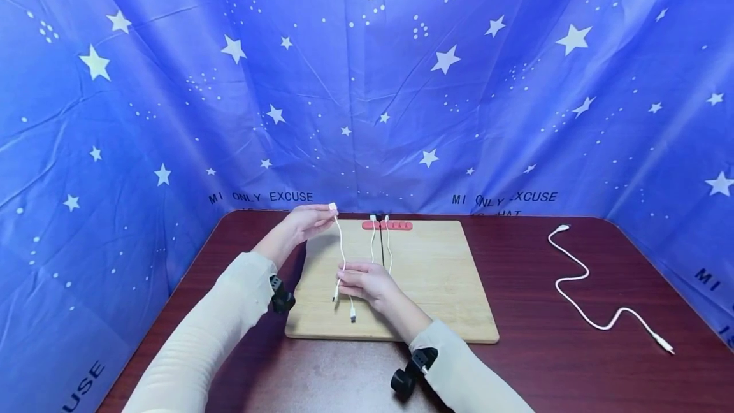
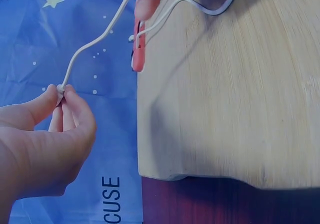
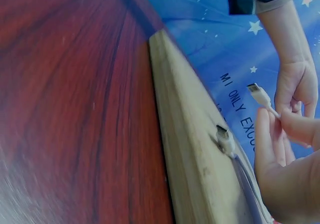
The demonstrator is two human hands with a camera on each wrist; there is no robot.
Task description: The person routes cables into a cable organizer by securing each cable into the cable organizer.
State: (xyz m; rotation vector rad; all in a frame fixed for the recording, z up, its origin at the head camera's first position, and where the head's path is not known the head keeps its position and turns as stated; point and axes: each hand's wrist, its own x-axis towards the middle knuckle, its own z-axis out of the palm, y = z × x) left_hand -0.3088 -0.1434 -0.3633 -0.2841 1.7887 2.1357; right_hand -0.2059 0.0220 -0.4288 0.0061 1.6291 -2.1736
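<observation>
A white charging cable (image 1: 342, 244) hangs between the two hands above a light wooden board (image 1: 436, 285). My left hand (image 1: 306, 223) pinches its upper end plug (image 2: 61, 89) between thumb and fingertips, near the board's back left corner. Lower down, my right hand (image 1: 371, 283) pinches the cable just behind its other plug (image 3: 260, 94), which points toward the front. A red cable holder (image 1: 397, 225) lies along the board's back edge. Two white cables (image 1: 388, 247) run forward from it; a plug (image 3: 225, 140) resting on the board shows below the right hand.
Another white cable (image 1: 586, 273) lies in loose curves on the dark red table (image 1: 539, 362), right of the board. Behind the table hangs a blue curtain (image 1: 355, 81) with stars. A thin dark line (image 1: 381, 250) runs forward from the holder.
</observation>
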